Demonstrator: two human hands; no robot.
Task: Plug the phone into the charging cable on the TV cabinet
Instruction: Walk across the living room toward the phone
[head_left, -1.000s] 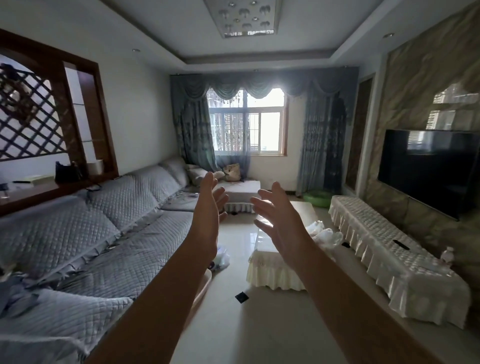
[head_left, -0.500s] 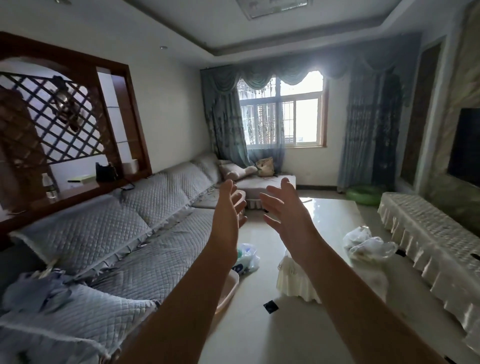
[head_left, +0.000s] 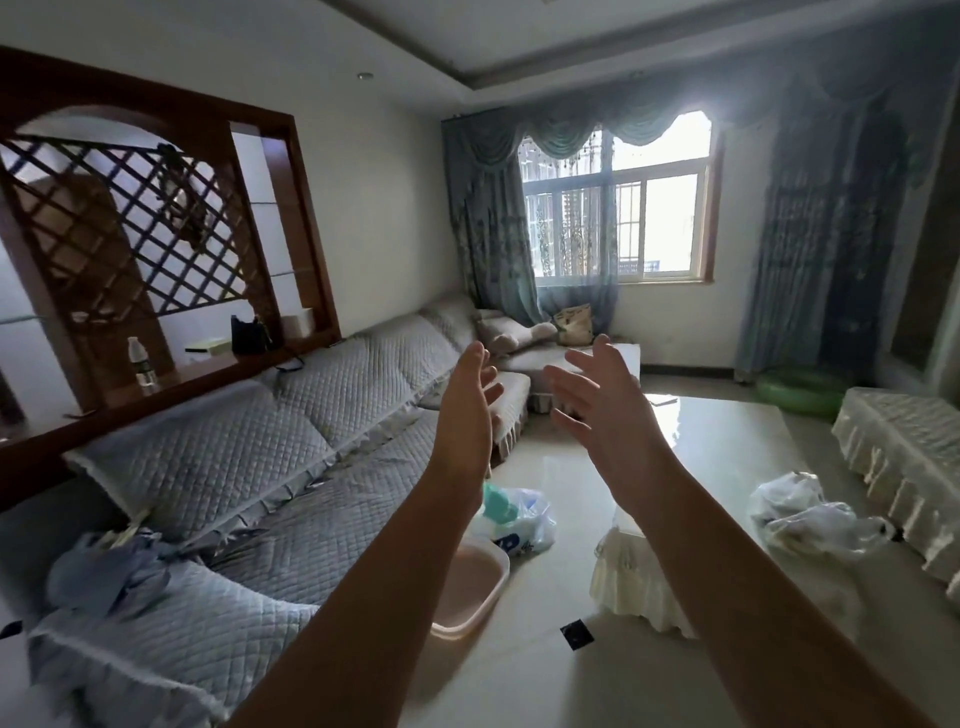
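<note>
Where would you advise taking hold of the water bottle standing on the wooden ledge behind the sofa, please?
Probably round the body of the water bottle, below the cap, coming from the sofa side. It stands upright on the wooden ledge, its front unobstructed. The sofa lies between, so either hand would reach over its backrest.

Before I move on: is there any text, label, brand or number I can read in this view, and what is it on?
No text reads clearly.
Plastic bag on the floor: blue printing, too blurred to read.
Water bottle on the wooden ledge: label too small to read.
Cushion under the window: pattern or print, not legible.
Left hand and right hand: both bare, holding nothing with print.
</note>
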